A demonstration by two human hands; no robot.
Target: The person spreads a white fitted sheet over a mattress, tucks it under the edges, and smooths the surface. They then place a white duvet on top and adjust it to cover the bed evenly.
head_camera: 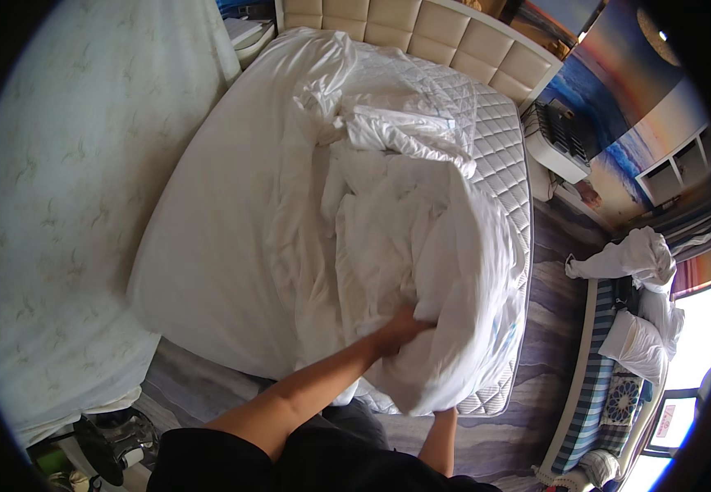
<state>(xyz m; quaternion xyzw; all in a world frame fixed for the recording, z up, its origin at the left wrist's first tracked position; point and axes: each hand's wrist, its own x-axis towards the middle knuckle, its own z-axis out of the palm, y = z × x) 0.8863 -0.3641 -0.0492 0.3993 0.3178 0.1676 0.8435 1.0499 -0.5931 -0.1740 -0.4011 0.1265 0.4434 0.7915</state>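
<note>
A white duvet [386, 234] lies bunched and folded over the right half of a bed. My left hand [403, 332] grips its fabric near the foot end, the fingertips partly hidden in a fold. At the front right corner, my right forearm [441, 440] goes up under the duvet's hanging edge; the cloth hides my right hand. Smooth white bedding [214, 246] covers the left side of the bed. Along the right and upper parts, the quilted mattress [500, 132] is bare. Crumpled white cloth [401, 126] rests across it toward the headboard.
A cream padded headboard [417, 27] closes the far end. The left side has a long pale curtain [97, 154]. To the right stands a bench sofa [583, 375] with pillows [635, 344] on it. A white nightstand [555, 147] flanks the bed; wood-look flooring [552, 307] runs alongside.
</note>
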